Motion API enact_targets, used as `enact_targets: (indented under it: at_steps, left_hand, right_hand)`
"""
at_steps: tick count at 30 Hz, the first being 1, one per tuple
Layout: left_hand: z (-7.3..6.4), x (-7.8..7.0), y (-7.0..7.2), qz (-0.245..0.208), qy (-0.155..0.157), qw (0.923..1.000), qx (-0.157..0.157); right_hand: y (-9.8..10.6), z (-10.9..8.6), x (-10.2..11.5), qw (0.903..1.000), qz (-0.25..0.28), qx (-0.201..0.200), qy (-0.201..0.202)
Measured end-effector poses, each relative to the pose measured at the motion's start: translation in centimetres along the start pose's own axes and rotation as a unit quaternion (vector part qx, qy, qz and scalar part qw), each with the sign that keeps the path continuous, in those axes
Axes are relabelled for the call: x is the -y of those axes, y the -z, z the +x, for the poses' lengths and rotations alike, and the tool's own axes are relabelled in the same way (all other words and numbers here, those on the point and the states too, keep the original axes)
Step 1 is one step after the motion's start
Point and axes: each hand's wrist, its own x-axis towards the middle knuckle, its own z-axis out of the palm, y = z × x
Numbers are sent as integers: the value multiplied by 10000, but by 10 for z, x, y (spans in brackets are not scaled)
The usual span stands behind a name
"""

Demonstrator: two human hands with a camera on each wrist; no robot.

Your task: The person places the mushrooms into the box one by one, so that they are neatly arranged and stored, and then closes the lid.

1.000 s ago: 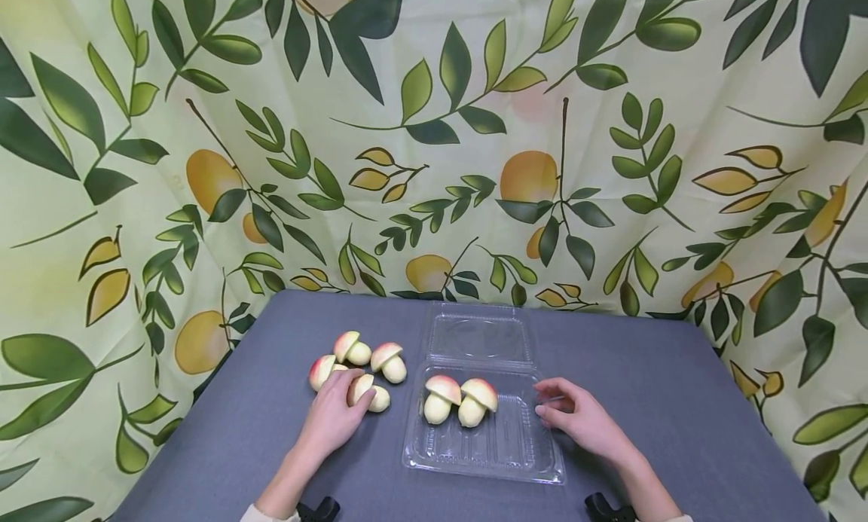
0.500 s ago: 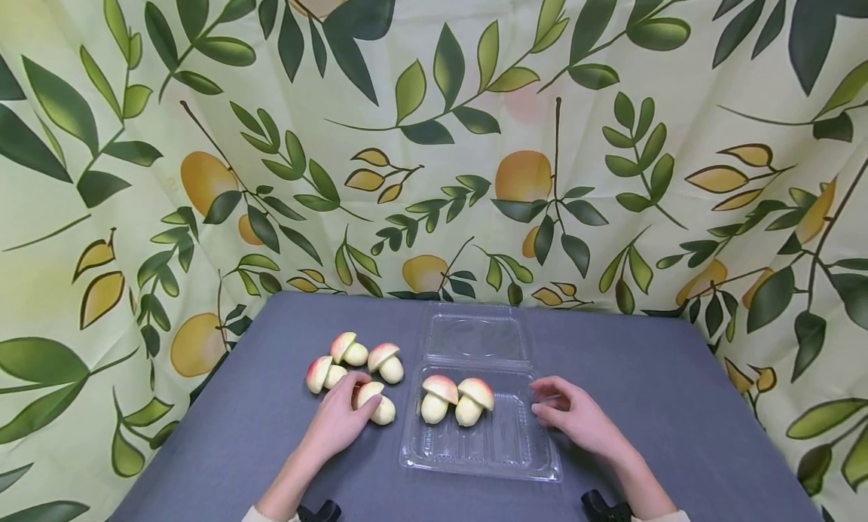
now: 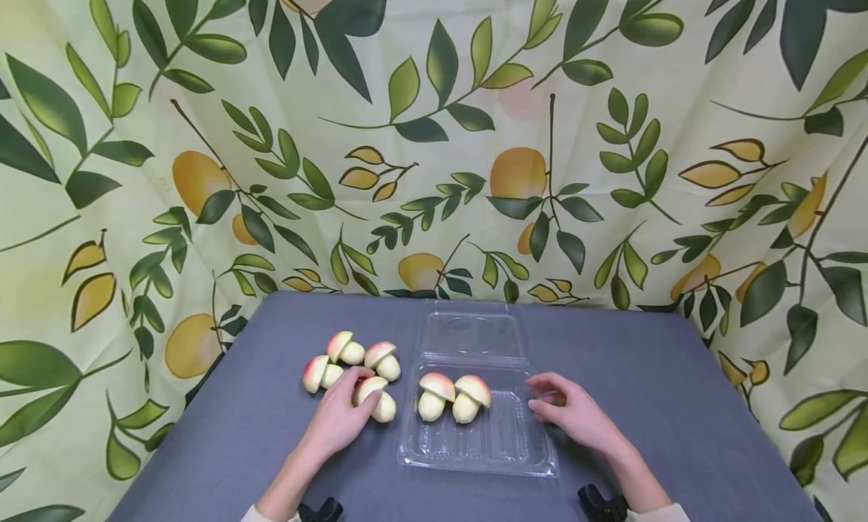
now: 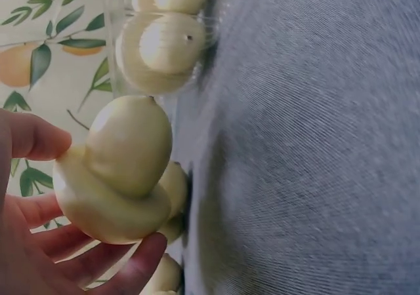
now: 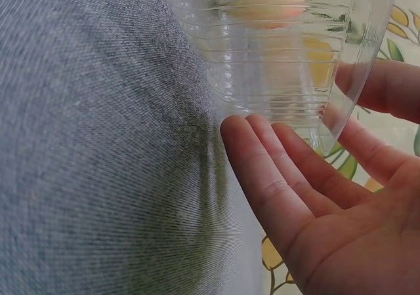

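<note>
My left hand [image 3: 339, 415] grips a toy mushroom [image 4: 125, 170] with a pale stem and a red-tinged cap, thumb on one side and fingers on the other. Beyond that hand, three more such mushrooms [image 3: 383, 361] lie close together on the table. In the middle is a clear plastic clamshell container [image 3: 475, 460], its lid [image 3: 475, 334] folded back. Two mushrooms [image 3: 453, 398] sit side by side in the left part of its tray. My right hand [image 3: 576, 416] is at the tray's right edge, fingers nearly straight against the wall and thumb by the rim.
A blue-grey cloth [image 3: 610, 356] covers the table. Behind it hangs a curtain [image 3: 434, 168] printed with leaves and fruit. A black strap mount [image 3: 322, 509] is on each wrist.
The left hand has drawn its mushroom slightly right, away from the other loose ones. The right hand stays at the container's edge. The whole head view shifts a little.
</note>
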Motion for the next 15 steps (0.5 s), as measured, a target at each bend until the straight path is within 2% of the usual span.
enact_targets:
  at_steps: [15]
  left_hand:
    - [3, -27, 2, -517, -692, 9961, -161]
  right_hand:
    - [0, 1, 0, 10000, -32, -24, -50]
